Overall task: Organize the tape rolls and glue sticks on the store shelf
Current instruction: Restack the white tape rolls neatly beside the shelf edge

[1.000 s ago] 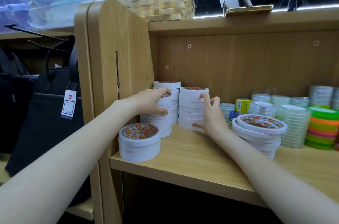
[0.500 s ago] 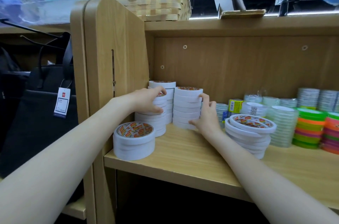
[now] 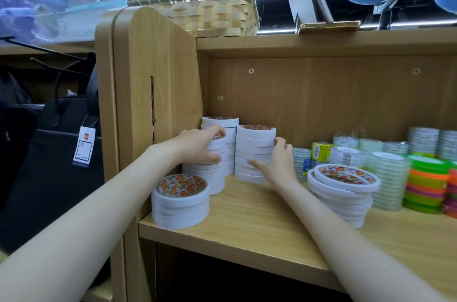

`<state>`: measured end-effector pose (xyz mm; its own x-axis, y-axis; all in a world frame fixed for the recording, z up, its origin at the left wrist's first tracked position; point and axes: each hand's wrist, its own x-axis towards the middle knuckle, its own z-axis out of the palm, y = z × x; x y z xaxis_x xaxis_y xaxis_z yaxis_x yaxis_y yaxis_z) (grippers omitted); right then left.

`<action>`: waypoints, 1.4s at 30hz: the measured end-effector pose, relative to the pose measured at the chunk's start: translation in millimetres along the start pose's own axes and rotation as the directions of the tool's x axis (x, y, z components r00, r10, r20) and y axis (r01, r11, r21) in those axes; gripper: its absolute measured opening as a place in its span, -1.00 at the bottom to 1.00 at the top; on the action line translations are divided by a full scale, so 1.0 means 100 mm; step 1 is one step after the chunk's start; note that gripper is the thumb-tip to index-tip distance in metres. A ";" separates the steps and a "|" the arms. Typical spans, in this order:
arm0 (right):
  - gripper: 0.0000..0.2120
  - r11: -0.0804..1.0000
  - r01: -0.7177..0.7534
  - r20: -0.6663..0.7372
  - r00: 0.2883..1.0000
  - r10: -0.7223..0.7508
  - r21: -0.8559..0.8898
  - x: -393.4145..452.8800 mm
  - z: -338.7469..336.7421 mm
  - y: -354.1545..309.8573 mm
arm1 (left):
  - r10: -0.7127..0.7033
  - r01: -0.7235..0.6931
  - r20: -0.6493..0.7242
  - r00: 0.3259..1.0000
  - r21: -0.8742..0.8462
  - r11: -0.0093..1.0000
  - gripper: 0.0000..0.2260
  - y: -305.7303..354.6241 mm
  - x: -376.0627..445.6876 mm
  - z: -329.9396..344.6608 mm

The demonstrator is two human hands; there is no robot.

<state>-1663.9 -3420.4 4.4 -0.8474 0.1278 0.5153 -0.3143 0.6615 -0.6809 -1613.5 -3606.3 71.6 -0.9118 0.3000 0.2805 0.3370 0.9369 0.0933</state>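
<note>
Several stacks of white double-sided tape rolls stand at the left end of the wooden shelf (image 3: 247,225). My left hand (image 3: 197,147) grips the top rolls of the front-left tall stack (image 3: 207,173), fingers over the top and thumb on its side. My right hand (image 3: 277,163) holds the neighbouring tall stack (image 3: 254,143) from its right side, thumb across the front. A third tall stack (image 3: 222,123) stands behind, against the back corner. A short stack (image 3: 180,200) sits at the shelf's front-left edge. Another, leaning stack (image 3: 343,193) stands right of my right forearm.
Clear tape stacks (image 3: 388,178), a small yellow-green pack (image 3: 321,153) and neon green and orange tape stacks (image 3: 427,185) fill the shelf's right side. The side panel (image 3: 153,94) bounds the left. A woven basket (image 3: 217,14) sits on top. A tagged black bag (image 3: 49,153) hangs at left.
Both hands stay on the two tall stacks. My right thumb has moved across the front of its stack. The camera has drifted slightly.
</note>
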 end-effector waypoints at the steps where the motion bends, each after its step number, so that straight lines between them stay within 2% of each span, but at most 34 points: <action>1: -0.28 0.999 0.005 -0.014 1.000 -0.005 -0.046 0.00 0.00 -0.02 | -0.002 0.002 -0.002 1.000 0.003 1.000 -0.52 0.00 0.00 0.01; 5: -0.32 0.992 0.043 -0.040 0.998 -0.049 -0.122 0.00 -0.01 -0.03 | -0.011 0.011 0.002 1.000 0.002 1.000 -0.52 0.01 -0.01 0.00; 9: -0.23 0.998 0.066 -0.077 0.995 -0.068 -0.023 0.00 -0.02 -0.06 | -0.020 0.020 0.005 1.000 -0.009 1.000 -0.52 0.02 0.00 0.00; 13: -0.46 0.993 0.117 -0.158 0.981 -0.114 0.007 0.02 -0.01 -0.13 | -0.011 0.007 -0.077 0.997 -0.059 0.998 -0.53 -0.02 0.03 0.04; 16: -0.61 0.994 0.107 -0.197 0.975 -0.101 0.021 0.06 -0.01 -0.14 | -0.010 -0.004 -0.182 0.983 -0.081 0.997 -0.43 -0.04 0.08 0.04; 19: -0.63 0.997 0.069 -0.200 0.978 -0.062 0.027 0.11 0.01 -0.18 | -0.021 0.020 -0.120 0.993 -0.009 1.000 -0.35 -0.05 0.17 0.04; 22: -0.65 0.998 0.046 -0.193 0.980 -0.039 0.031 0.14 0.04 -0.20 | -0.037 0.042 -0.055 0.998 0.092 0.995 -0.38 -0.02 0.26 0.03; 26: -0.69 0.999 0.033 -0.226 0.974 -0.025 0.028 0.17 0.07 -0.25 | -0.044 0.058 -0.085 0.995 0.173 0.983 -0.42 0.03 0.28 0.00; 33: -0.64 0.998 0.045 -0.239 0.970 -0.052 -0.035 0.20 0.08 -0.25 | -0.058 0.085 -0.115 0.992 0.250 0.965 -0.44 0.05 0.30 0.02; 36: -0.59 0.992 0.044 -0.227 0.971 -0.069 -0.114 0.19 0.08 -0.25 | -0.072 0.092 -0.098 0.993 0.221 0.971 -0.44 0.03 0.28 0.02; 39: -0.52 0.995 -0.001 -0.159 0.987 -0.015 -0.098 0.19 0.01 -0.27 | -0.091 0.104 -0.073 0.993 0.185 0.977 -0.41 0.00 0.26 0.02; 42: -0.43 0.996 -0.011 -0.103 0.995 0.002 -0.088 0.17 -0.14 -0.33 | -0.033 0.054 -0.211 0.977 0.092 0.994 -0.44 -0.03 0.22 0.01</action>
<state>-1662.4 -3429.8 42.7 -0.7995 0.2047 0.5648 -0.2661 0.7222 -0.6384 -1635.1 -3602.4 76.7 -0.8524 0.2240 0.4725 0.2643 0.9642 0.0197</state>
